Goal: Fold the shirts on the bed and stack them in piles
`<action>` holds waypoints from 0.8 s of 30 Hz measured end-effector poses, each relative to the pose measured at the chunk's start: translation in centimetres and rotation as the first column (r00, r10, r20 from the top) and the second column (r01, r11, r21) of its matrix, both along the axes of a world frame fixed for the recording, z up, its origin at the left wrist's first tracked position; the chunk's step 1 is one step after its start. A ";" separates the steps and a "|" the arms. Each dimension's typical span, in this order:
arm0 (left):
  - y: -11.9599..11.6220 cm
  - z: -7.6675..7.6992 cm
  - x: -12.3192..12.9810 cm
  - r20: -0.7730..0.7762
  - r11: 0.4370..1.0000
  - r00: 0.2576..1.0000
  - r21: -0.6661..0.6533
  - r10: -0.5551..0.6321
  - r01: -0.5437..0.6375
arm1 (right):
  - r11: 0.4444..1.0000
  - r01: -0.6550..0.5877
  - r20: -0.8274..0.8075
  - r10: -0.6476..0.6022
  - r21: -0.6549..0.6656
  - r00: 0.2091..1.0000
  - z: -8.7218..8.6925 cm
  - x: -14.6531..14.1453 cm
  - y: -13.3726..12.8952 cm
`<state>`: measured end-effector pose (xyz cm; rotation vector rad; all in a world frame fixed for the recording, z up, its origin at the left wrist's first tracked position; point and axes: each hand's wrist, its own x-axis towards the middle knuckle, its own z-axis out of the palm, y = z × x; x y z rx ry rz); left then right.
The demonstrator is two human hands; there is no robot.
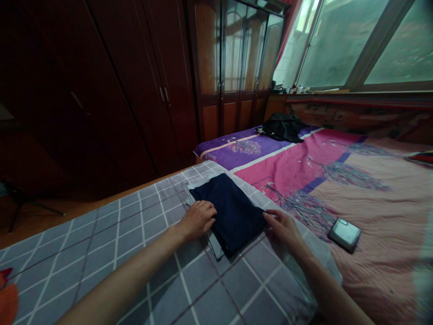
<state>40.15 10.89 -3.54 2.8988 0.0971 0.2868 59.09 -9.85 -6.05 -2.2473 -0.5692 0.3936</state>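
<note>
We have a dark blue cloth [237, 215] folded flat in front of us, on the gray checked cover [130, 253]. Let's make it the middle of our clock, with twelve pointing away from us.

Our left hand [199, 217] is at nine o'clock. Its fingers are bent and rest on the side of the blue cloth, but we can't tell if they grip it. Our right hand [282, 225] is at three o'clock, and we pinch a pointy corner of the blue cloth with it.

A light gray cloth [215, 245] pokes out from under the blue one at ten o'clock and at seven o'clock.

A shiny phone [345, 234] lies past our right hand, between three and four o'clock, on the big colorful bedspread [382, 212]. A black heap of cloth [283, 127] sits at one o'clock, on the far part of the bedspread. The brown cupboard [230, 113] stands at twelve o'clock, and something orange [8, 302] peeks in between eight and nine o'clock.
</note>
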 end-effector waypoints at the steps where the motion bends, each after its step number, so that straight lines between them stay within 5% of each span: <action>1: -0.6 0.2 -0.2 0.009 0.999 0.999 -0.004 -0.032 0.032 | 0.997 -0.004 0.090 0.012 -0.080 0.996 0.4 0.5 0.2; 6: -4.1 -0.1 -0.9 0.044 0.971 0.970 0.004 -0.239 0.239 | 0.956 0.046 0.305 0.047 -0.290 0.951 1.8 2.2 1.8; 11: -5.5 -1.4 -1.3 0.009 0.975 0.978 0.074 -0.211 0.209 | 0.925 -0.073 0.318 0.201 -0.373 0.926 1.3 2.7 3.3; 18: -5.0 -1.0 -1.1 -0.018 0.968 0.977 0.129 -0.213 0.214 | 0.914 0.012 0.408 0.170 -0.407 0.897 0.7 3.6 3.0; 24: -5.9 -1.3 -1.8 -0.031 0.966 0.983 0.183 -0.181 0.184 | 0.927 -0.086 0.582 0.300 -0.366 0.756 0.3 2.0 4.5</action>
